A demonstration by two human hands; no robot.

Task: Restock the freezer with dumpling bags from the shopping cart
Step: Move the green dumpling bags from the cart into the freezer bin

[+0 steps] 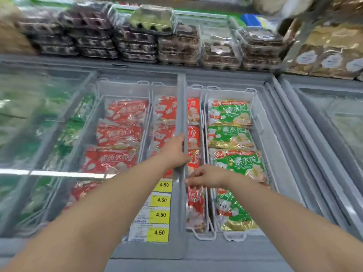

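Left hand (175, 149) flat on lid frame (181, 105) edge; right hand (206, 177) loose, empty, beside it

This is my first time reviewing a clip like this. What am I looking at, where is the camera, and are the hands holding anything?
There is no machine: the one picture comes from a wide-angle camera on a person's head, looking down at their bare arms. Below is a chest freezer with white baskets: red dumpling bags on the left and middle, green dumpling bags on the right. The left hand lies against the grey lid frame; whether its fingers hook round it is unclear. The right hand hovers beside that frame, fingers loosely curled, holding nothing. Yellow price tags read 4.50.
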